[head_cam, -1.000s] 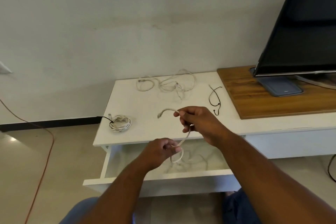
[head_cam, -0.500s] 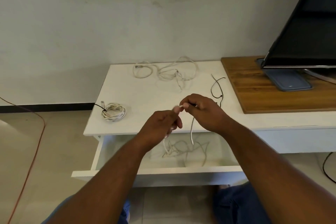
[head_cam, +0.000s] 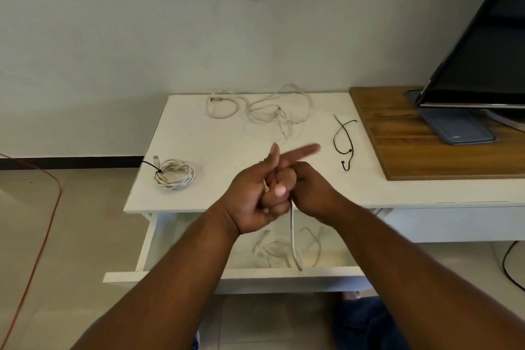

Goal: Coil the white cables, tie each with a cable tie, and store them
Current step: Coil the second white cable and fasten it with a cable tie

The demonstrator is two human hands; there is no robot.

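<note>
Both hands meet above the front edge of the white rectangular desk (head_cam: 199, 133). The left hand (head_cam: 250, 196) has its index finger and thumb stretched out and its lower fingers curled round a thin white cable (head_cam: 292, 233), so its grip is closed on that cable. The right hand (head_cam: 308, 193) is a closed grip on the same cable, pressed against the left hand. From the hands the cable hangs straight down into the open white drawer (head_cam: 255, 275) just under the desk's front edge, where more loose white cable lies.

On the desk's left front part lies a coiled white cable bundle (head_cam: 174, 176) bound with a black tie. At the desk's back edge sprawl tangled loose white cables (head_cam: 267, 109). Toward the desk's right side lie thin black cable ties (head_cam: 343, 139), next to a brown wooden board (head_cam: 397, 133) carrying a dark flat screen (head_cam: 483, 51). No writing or brand can be read anywhere.
</note>
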